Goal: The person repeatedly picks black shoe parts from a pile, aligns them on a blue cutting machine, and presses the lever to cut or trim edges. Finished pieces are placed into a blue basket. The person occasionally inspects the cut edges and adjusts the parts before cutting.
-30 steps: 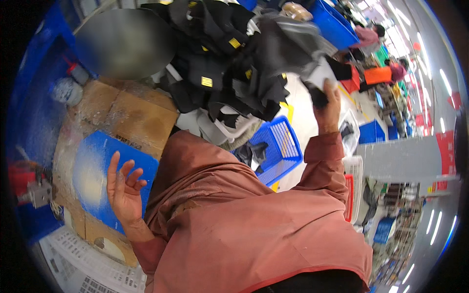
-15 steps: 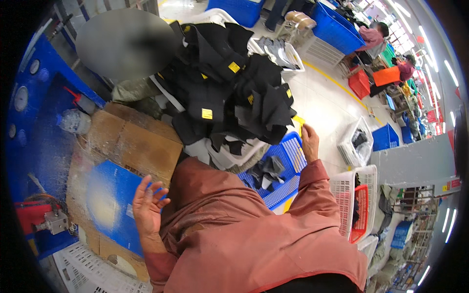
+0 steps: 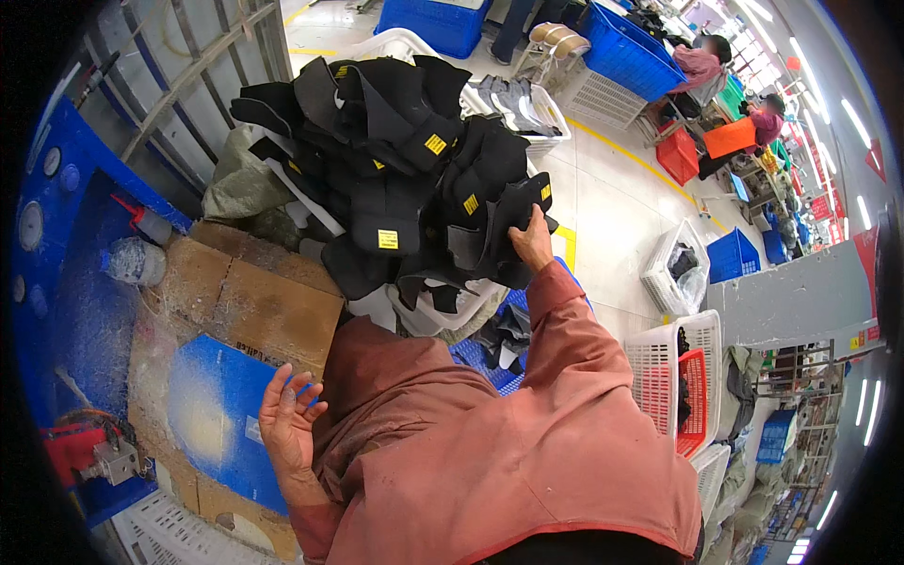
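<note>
A large heap of black padded fabric pieces with yellow labels (image 3: 377, 160) rises from a white basket in front of me. At the heap's right edge my right hand (image 3: 534, 241) has thumb and fingers on a black fabric piece (image 3: 516, 209), seemingly pinching its near edge; the fingertips are partly hidden. My left hand (image 3: 290, 414) is raised, holding nothing, its fingers apart and slightly curled. Below it lies a blue sheet (image 3: 217, 405) with a pale, powdery patch, on cardboard (image 3: 273, 301).
A blue basket (image 3: 485, 363) with dark scraps sits beside my knee. On the left stand a blue machine with gauges (image 3: 31, 226) and a clear plastic bottle (image 3: 137, 261). White crates (image 3: 659, 367) line my right side. Two people work at the far right.
My right hand has moved left and forward from beside the heap onto a black piece at its edge. The left hand has stayed nearly in place. The view has shifted slightly.
</note>
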